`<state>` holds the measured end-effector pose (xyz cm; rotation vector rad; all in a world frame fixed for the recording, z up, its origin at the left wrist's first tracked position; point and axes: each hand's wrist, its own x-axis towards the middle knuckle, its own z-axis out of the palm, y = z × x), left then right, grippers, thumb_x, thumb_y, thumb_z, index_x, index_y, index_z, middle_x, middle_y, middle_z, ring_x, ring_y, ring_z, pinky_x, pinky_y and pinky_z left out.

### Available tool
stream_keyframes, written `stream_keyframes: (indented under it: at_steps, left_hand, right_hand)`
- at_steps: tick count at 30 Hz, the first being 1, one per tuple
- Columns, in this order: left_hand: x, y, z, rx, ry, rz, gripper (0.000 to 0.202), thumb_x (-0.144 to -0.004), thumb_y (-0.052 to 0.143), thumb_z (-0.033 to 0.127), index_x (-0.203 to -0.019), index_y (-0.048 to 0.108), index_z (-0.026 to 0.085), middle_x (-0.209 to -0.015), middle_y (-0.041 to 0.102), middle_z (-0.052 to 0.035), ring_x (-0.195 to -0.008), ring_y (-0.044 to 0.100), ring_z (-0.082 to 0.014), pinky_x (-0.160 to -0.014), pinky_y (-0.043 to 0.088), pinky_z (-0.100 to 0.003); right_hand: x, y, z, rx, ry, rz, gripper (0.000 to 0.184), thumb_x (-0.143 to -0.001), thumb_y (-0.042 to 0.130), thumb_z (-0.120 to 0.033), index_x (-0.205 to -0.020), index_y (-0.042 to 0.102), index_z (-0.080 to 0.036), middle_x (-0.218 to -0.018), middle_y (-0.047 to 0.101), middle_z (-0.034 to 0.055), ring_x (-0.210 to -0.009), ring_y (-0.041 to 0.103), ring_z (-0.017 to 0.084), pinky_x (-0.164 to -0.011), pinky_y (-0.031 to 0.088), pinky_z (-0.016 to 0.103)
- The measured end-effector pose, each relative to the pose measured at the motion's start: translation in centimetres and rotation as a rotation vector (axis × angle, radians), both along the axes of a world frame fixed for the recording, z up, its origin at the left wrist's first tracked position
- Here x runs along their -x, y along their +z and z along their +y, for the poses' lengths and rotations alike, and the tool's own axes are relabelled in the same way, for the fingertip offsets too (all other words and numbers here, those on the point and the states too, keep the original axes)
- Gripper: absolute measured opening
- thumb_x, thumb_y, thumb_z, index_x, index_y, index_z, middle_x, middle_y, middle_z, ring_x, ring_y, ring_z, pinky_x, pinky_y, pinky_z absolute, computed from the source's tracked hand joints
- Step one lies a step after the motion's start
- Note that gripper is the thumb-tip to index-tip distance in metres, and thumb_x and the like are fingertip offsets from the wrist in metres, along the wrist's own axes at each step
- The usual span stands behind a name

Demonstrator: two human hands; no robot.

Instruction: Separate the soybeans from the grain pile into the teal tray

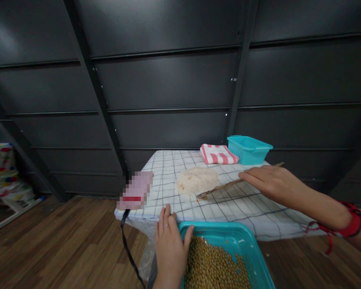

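My right hand (269, 182) is closed around a thin brown stick (225, 186). The stick slants down to the left, its tip at the near edge of a pale heap (197, 180) that looks like rice grains. A few yellowish bits lie by the tip. With my left hand (170, 251) I grip the left rim of a turquoise tray (255, 245), thumb over the rim and fingers stretched along the outside. Inside the tray is a mass of small round olive-brown beans (215, 263), which look like dried peas or soybeans. The tray's near end is cut off.
A checked white cloth (165, 168) covers the table. At its back stand a folded pink-and-white striped towel (218, 154) and a turquoise basin (249, 152). A blurred pink object (136, 190) with a black strap (126, 241) lies at the left edge. Dark panels rise behind.
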<state>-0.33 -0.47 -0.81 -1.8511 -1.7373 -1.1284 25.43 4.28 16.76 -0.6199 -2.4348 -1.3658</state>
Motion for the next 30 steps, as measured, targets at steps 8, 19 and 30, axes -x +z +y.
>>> stream_keyframes:
  at_steps: [8, 19, 30]
  left_hand:
    - [0.1, -0.1, 0.0, 0.009, -0.015, -0.020, 0.037, -0.078, 0.044, 0.046, -0.098, 0.046, 0.015, -0.121, 0.049, -0.0200, -0.116, 0.042, -0.0332, -0.080, 0.045, -0.051]
    - [0.1, 0.0, 0.0, 0.011, 0.003, -0.001, 0.038, -0.079, 0.043, 0.047, -0.099, 0.045, 0.015, -0.120, 0.050, -0.0196, -0.114, 0.044, -0.0343, -0.079, 0.046, -0.052]
    - [0.1, 0.2, 0.0, 0.017, -0.001, 0.014, 0.038, -0.079, 0.044, 0.045, -0.099, 0.045, 0.013, -0.120, 0.050, -0.0212, -0.114, 0.043, -0.0350, -0.080, 0.046, -0.052]
  right_hand:
    - [0.6, -0.3, -0.6, 0.023, 0.015, -0.002, 0.029, -0.075, 0.034, 0.003, -0.086, 0.054, -0.014, -0.071, 0.064, 0.0048, -0.058, 0.057, 0.013, -0.055, 0.040, 0.025]
    - [0.7, -0.1, -1.9, 0.038, 0.025, -0.030, 0.031, -0.074, 0.032, 0.004, -0.089, 0.052, -0.015, -0.072, 0.064, 0.0043, -0.058, 0.056, 0.012, -0.054, 0.040, 0.025]
    - [0.7, 0.2, -2.7, 0.046, 0.031, -0.022, 0.032, -0.074, 0.031, 0.004, -0.089, 0.053, -0.013, -0.072, 0.064, 0.0053, -0.057, 0.057, 0.012, -0.054, 0.042, 0.025]
